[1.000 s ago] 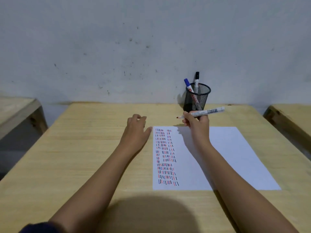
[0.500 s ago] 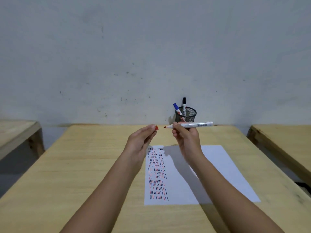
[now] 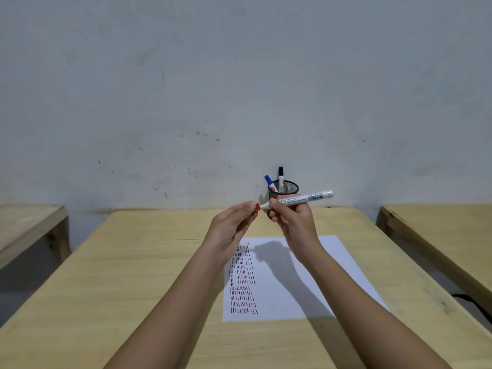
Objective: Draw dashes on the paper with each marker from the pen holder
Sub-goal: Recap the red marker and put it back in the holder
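The right hand (image 3: pixel 292 222) grasps the red marker (image 3: pixel 303 198) above the tabletop (image 3: pixel 133 262). The left hand (image 3: pixel 231 227) pinches its red cap (image 3: pixel 257 206) at the tip. Dashes line the paper's (image 3: pixel 332 262) left edge.

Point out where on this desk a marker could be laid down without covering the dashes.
Free: the bare desk left of the paper, and the paper's blank right part beyond the dash columns. Crowded: the far edge, where the pen holder stands behind both hands with the red marker.

A wooden table (image 3: pixel 133 262) carries the paper (image 3: pixel 306 294) and pen holder (image 3: pixel 288 188).
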`<state>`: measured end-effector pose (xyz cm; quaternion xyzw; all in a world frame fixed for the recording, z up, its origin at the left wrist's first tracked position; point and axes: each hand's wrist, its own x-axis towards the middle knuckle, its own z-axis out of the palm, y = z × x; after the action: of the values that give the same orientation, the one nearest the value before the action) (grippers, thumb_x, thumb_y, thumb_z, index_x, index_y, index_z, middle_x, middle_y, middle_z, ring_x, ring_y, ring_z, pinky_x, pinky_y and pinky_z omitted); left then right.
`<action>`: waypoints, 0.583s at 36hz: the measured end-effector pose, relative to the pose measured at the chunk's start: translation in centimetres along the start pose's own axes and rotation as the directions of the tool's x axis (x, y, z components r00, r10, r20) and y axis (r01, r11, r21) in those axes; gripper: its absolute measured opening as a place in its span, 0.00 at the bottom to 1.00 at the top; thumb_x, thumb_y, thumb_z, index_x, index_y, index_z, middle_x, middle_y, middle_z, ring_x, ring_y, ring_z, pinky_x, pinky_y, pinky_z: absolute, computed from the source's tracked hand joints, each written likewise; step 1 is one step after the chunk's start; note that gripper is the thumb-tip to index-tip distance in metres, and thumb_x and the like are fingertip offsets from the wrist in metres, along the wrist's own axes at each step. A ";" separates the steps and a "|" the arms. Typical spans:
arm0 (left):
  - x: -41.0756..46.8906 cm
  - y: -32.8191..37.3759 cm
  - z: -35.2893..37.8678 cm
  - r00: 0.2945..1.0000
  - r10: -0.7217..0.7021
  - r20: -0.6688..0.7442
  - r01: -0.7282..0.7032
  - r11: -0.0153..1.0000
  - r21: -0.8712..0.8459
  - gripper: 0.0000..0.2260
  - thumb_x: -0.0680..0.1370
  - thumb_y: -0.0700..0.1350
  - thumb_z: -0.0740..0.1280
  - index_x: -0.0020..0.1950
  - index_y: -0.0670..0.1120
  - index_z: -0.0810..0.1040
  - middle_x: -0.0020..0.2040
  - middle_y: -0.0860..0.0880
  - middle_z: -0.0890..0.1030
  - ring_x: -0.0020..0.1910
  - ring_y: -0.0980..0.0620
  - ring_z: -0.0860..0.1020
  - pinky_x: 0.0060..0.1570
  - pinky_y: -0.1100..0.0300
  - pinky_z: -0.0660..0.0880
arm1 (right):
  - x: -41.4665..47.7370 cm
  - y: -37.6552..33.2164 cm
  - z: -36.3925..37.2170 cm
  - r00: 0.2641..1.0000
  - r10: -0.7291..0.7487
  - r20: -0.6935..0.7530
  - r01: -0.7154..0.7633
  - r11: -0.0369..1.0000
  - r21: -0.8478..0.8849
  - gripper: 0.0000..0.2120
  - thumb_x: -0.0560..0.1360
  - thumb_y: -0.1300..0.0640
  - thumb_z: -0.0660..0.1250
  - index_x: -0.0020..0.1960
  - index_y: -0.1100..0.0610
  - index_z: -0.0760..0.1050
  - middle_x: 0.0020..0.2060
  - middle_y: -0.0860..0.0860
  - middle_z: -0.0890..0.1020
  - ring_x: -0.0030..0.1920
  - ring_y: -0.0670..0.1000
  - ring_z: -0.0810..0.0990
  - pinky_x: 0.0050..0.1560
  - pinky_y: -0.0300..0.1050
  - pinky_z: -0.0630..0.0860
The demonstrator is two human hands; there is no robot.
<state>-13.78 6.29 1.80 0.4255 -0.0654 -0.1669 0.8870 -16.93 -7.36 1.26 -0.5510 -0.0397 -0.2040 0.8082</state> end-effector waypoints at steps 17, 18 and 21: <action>-1.6 0.7 0.8 0.990 -0.140 -0.009 0.140 0.990 0.006 0.02 0.71 0.33 0.70 0.42 0.38 0.81 0.34 0.45 0.84 0.32 0.54 0.83 0.35 0.68 0.79 | -1.5 -0.4 0.1 0.993 -0.103 0.064 0.109 0.990 -0.091 0.07 0.65 0.63 0.71 0.37 0.56 0.73 0.25 0.46 0.76 0.27 0.46 0.69 0.31 0.37 0.67; -1.6 0.6 0.8 0.990 -0.144 -0.008 0.144 0.990 -0.001 0.02 0.71 0.33 0.70 0.41 0.38 0.81 0.34 0.44 0.84 0.32 0.54 0.83 0.35 0.67 0.79 | -1.7 -0.3 0.1 0.993 -0.104 0.060 0.109 0.990 -0.087 0.07 0.66 0.63 0.71 0.38 0.57 0.72 0.24 0.45 0.76 0.27 0.46 0.69 0.30 0.36 0.67; -1.9 0.5 0.6 0.990 -0.140 -0.011 0.140 0.990 0.013 0.02 0.71 0.33 0.70 0.41 0.38 0.81 0.34 0.45 0.84 0.32 0.54 0.83 0.37 0.67 0.80 | -2.0 -0.1 -0.1 0.993 -0.101 0.065 0.108 0.988 -0.114 0.09 0.68 0.65 0.71 0.37 0.54 0.74 0.27 0.47 0.77 0.28 0.45 0.71 0.33 0.37 0.69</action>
<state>-15.57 6.75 2.60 0.4358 -0.0322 -0.2261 0.8706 -18.85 -6.95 0.75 -0.6005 -0.0801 -0.2317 0.7611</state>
